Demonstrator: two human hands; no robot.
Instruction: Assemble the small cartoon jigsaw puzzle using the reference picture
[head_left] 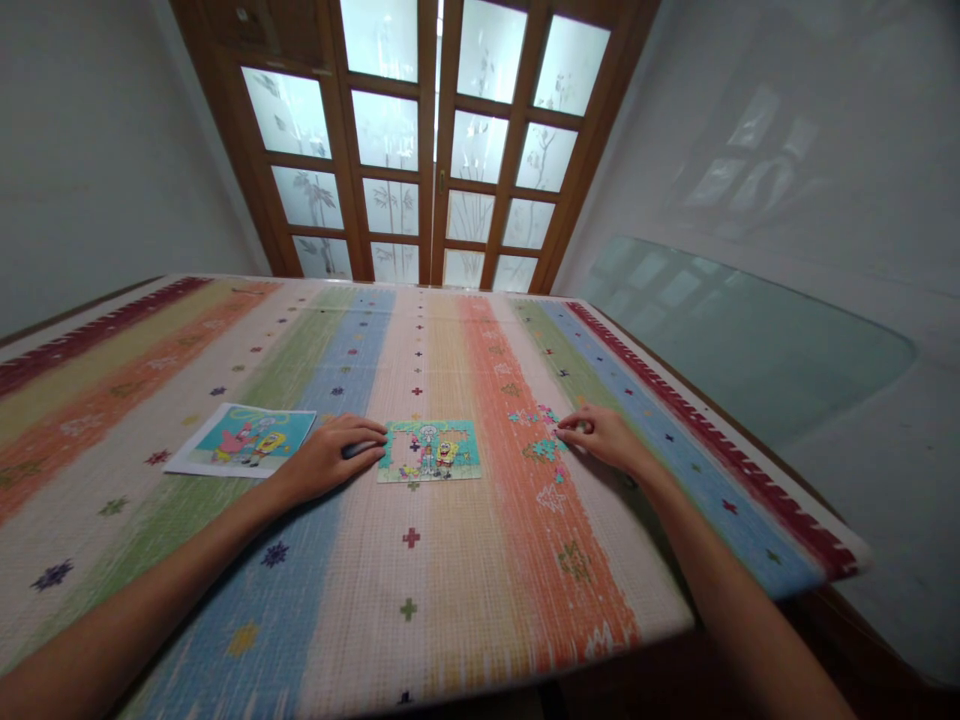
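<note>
A small cartoon jigsaw puzzle [430, 450] lies partly assembled in the middle of the table. My left hand [330, 458] rests beside its left edge, fingers curled, fingertips touching the puzzle's border. To the right of the puzzle, several loose teal and pink pieces [541, 440] are scattered on the cloth. My right hand [604, 435] is over them with fingers pinched together at one piece; what it grips is too small to make out. A printed reference picture [244, 440] of the same cartoon lies to the left of my left hand.
The table wears a striped woven cloth [420, 580] in many colours. A wooden door with frosted glass panes [427, 140] stands behind the table. White walls are on both sides, and a glass pane [750, 340] leans on the right wall.
</note>
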